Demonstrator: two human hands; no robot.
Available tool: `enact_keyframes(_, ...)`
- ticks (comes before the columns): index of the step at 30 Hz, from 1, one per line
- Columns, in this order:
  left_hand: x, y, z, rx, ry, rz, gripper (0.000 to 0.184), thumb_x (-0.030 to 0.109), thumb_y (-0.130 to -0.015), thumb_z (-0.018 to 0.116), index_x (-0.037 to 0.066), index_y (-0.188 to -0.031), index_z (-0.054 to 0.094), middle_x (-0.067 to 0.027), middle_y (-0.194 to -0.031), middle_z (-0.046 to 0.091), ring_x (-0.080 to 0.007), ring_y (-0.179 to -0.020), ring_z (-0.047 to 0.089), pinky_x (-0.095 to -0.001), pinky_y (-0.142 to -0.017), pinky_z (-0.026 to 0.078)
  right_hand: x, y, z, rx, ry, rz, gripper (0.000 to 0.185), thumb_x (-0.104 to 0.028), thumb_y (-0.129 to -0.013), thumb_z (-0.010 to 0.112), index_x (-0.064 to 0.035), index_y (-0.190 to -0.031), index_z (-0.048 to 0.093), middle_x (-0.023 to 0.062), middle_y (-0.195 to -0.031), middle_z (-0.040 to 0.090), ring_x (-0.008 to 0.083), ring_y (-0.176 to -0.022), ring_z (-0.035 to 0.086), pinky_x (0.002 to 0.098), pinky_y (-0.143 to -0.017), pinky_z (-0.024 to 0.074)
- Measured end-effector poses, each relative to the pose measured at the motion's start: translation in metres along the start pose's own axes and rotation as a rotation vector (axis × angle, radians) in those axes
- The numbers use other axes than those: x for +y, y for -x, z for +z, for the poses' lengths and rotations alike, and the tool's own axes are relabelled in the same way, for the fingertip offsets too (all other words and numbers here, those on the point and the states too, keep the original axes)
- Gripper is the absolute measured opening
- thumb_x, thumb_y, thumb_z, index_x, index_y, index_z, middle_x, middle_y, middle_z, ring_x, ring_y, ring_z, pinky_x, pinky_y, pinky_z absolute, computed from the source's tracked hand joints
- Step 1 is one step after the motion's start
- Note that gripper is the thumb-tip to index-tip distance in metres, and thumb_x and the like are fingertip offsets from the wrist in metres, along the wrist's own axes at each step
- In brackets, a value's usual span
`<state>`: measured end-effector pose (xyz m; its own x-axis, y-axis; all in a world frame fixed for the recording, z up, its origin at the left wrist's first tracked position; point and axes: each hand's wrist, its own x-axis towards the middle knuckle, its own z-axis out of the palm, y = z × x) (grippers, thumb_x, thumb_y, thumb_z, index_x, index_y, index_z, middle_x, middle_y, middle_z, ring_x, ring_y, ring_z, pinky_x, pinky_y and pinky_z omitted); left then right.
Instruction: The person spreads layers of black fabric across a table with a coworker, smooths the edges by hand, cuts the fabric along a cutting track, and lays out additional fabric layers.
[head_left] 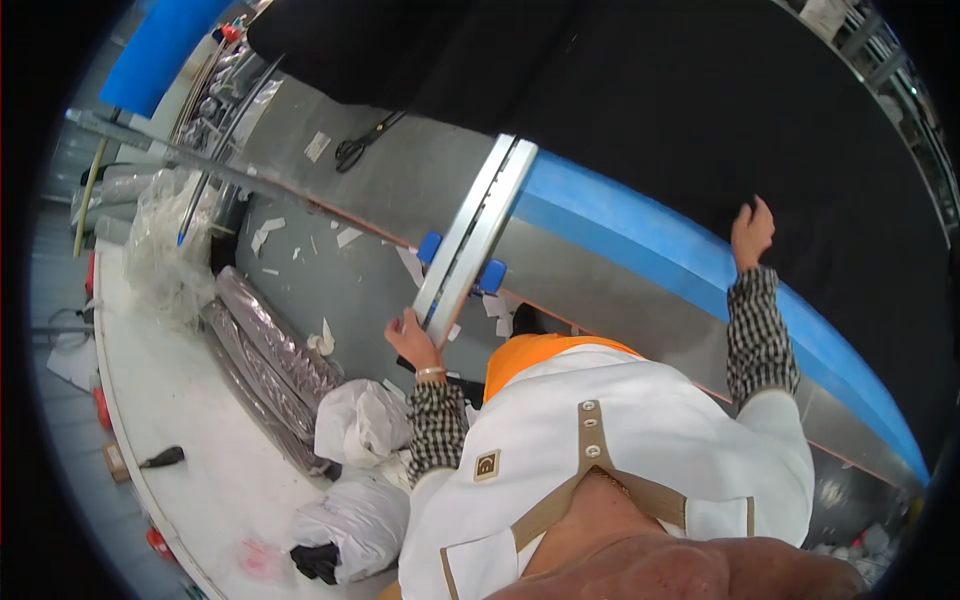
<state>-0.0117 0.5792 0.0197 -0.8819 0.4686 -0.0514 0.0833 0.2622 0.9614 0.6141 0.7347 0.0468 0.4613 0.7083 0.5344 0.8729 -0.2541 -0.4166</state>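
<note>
My left hand [414, 343] is at the near end of a long silver metal rail [478, 228], fingers curled against it. This double-bar rail lies across the table edge, with blue clamp-like parts [491, 277] at its sides. A long blue strip [630, 226] runs from the rail toward the right, along the border of a black fabric sheet [640, 90]. Over the black fabric, just past the strip, is my right hand [753, 235]; its fingers are bent but apart and hold nothing visible. Whether it touches the fabric, I cannot tell.
Black scissors [365, 142] lie on the grey metal table [290, 120]. Paper scraps [266, 234] litter the floor below. Plastic-wrapped rolls [270, 350] and white bags [362, 422] stand at the left, beside a white surface [180, 400]. A blue roll [165, 50] is at the upper left.
</note>
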Motion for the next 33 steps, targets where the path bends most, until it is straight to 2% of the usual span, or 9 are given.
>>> enact_keyframes(6, 0.016, 0.01, -0.014, -0.213, 0.333, -0.373, 0.047, 0.04, -0.097, 0.061, -0.003, -0.116, 0.058, -0.0097, -0.108, 0.062, -0.0216, -0.095, 0.061, -0.0364, -0.086, 0.049, -0.126, -0.063, 0.117, -0.142, 0.067, 0.074, 0.04, -0.033, -0.092, 0.056, -0.0065, -0.122, 0.062, 0.0154, -0.123, 0.063, 0.0372, -0.118, 0.057, 0.0537, -0.096, 0.0459)
enact_keyframes(10, 0.01, 0.007, -0.02, -0.251, 0.412, -0.613, 0.045, 0.043, -0.096, 0.062, 0.005, -0.121, 0.059, -0.0058, -0.115, 0.064, -0.0228, -0.1, 0.064, -0.0366, -0.082, 0.052, -0.231, -0.058, 0.179, -0.178, 0.102, -0.222, 0.041, -0.025, -0.087, 0.058, 0.0003, -0.119, 0.056, 0.0132, -0.112, 0.057, 0.0322, -0.107, 0.054, 0.0536, -0.08, 0.0477)
enact_keyframes(13, 0.053, 0.013, -0.017, -0.278, 0.367, -0.717, 0.049, 0.043, -0.096, 0.062, 0.008, -0.129, 0.056, -0.0066, -0.115, 0.065, -0.0239, -0.103, 0.063, -0.0373, -0.083, 0.052, -0.308, -0.042, 0.189, -0.26, -0.097, -0.443, 0.043, -0.023, -0.089, 0.057, 0.0025, -0.123, 0.055, 0.015, -0.123, 0.058, 0.0317, -0.117, 0.053, 0.0499, -0.089, 0.047)
enact_keyframes(15, -0.022, -0.005, -0.031, -0.361, 0.246, -0.521, 0.051, 0.045, -0.096, 0.06, 0.007, -0.13, 0.055, -0.0077, -0.116, 0.064, -0.0247, -0.103, 0.062, -0.0375, -0.085, 0.051, -0.322, -0.02, 0.212, -0.138, 0.026, -0.461, 0.046, -0.021, -0.091, 0.053, 0.0031, -0.131, 0.053, 0.0164, -0.138, 0.054, 0.0305, -0.129, 0.048, 0.0456, -0.1, 0.0419)
enact_keyframes(17, -0.034, -0.018, -0.037, -0.394, 0.198, -0.503, 0.053, 0.046, -0.097, 0.057, 0.005, -0.131, 0.054, -0.0087, -0.118, 0.064, -0.0253, -0.104, 0.062, -0.0374, -0.088, 0.051, -0.325, -0.02, 0.2, -0.256, -0.003, -0.404, 0.049, -0.02, -0.093, 0.051, 0.003, -0.136, 0.051, 0.0169, -0.145, 0.049, 0.0299, -0.136, 0.044, 0.0434, -0.106, 0.0362)
enact_keyframes(19, -0.004, -0.019, -0.027, -0.383, 0.256, -0.666, 0.055, 0.047, -0.099, 0.053, 0.004, -0.133, 0.053, -0.0098, -0.121, 0.063, -0.0256, -0.106, 0.061, -0.0373, -0.092, 0.049, -0.323, -0.023, 0.198, -0.264, -0.032, -0.412, 0.049, -0.02, -0.093, 0.051, 0.0031, -0.136, 0.051, 0.0173, -0.144, 0.05, 0.03, -0.136, 0.044, 0.0439, -0.106, 0.0364)
enact_keyframes(23, -0.038, -0.039, -0.04, -0.475, 0.354, -0.71, 0.055, 0.046, -0.104, 0.043, 0.002, -0.136, 0.052, -0.0113, -0.13, 0.06, -0.0245, -0.112, 0.059, -0.0355, -0.098, 0.046, -0.325, -0.021, 0.197, -0.258, -0.031, -0.392, 0.049, -0.021, -0.093, 0.05, 0.003, -0.137, 0.05, 0.0177, -0.145, 0.049, 0.0298, -0.136, 0.044, 0.044, -0.106, 0.0357)
enact_keyframes(29, -0.11, -0.058, -0.05, -0.426, 0.182, -0.524, 0.055, 0.042, -0.104, 0.043, 0.0, -0.14, 0.048, -0.0132, -0.133, 0.057, -0.0231, -0.118, 0.056, -0.0349, -0.103, 0.042, -0.325, -0.021, 0.197, -0.266, -0.022, -0.386, 0.05, -0.022, -0.094, 0.05, 0.0022, -0.138, 0.049, 0.0175, -0.146, 0.048, 0.0298, -0.137, 0.043, 0.0439, -0.108, 0.0344)
enact_keyframes(33, -0.119, -0.05, -0.053, -0.464, -0.199, -0.114, 0.05, 0.033, -0.104, 0.047, -0.001, -0.141, 0.045, -0.0151, -0.136, 0.054, -0.0217, -0.121, 0.052, -0.0335, -0.105, 0.039, -0.325, -0.021, 0.197, -0.265, -0.015, -0.382, 0.05, -0.022, -0.094, 0.049, 0.0018, -0.139, 0.049, 0.0172, -0.147, 0.048, 0.0298, -0.138, 0.042, 0.0441, -0.108, 0.0338)
